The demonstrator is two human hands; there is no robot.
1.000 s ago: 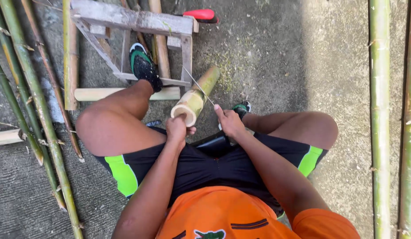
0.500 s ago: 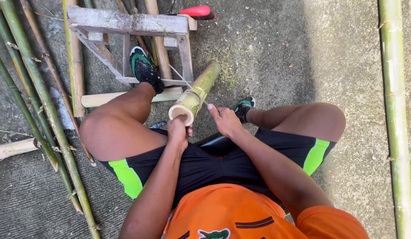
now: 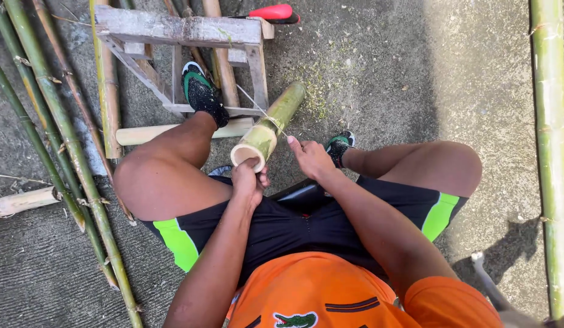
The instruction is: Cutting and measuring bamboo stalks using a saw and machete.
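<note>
Green bamboo section (image 3: 268, 129) slants over the concrete ground, long axis running away from the person toward the wooden frame (image 3: 178, 30). The left hand (image 3: 248, 180) clasps its near cut end; the right hand (image 3: 310, 159), beside it, pinches a thin strip.

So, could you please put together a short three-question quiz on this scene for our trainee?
1. True or false: the left hand grips the cut end of the short bamboo section.
2. What lies along the right edge of the view? A) a long green bamboo pole B) a rope
3. What colour is the tool handle at the top, beyond the wooden frame?

Key: 1 true; 2 A; 3 red.
</note>
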